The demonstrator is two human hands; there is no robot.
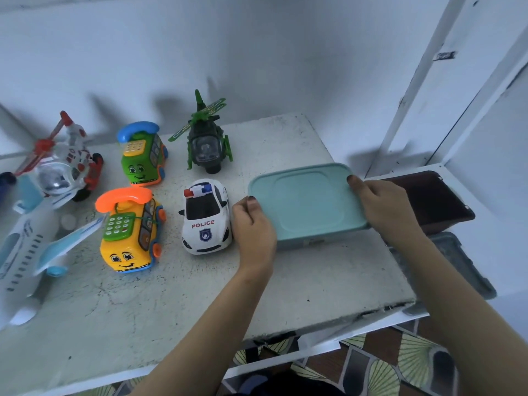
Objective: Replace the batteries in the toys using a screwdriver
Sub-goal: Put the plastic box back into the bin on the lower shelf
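Note:
A teal lidded box (305, 201) sits at the right side of the white table (171, 295). My left hand (253, 230) grips its left edge and my right hand (383, 207) grips its right edge. Left of the box stands a white police car (206, 217). Further left are a yellow phone bus (130, 232) with an orange handset and a green phone bus (143, 154) with a blue handset. A green helicopter (206, 138) stands at the back. No screwdriver or batteries show.
A white-and-red helicopter (64, 164) and a white airplane (28, 244) sit at the table's left edge. A dark brown tray (437, 201) and a grey tray (457, 264) rest right of the table. A wall rises close behind.

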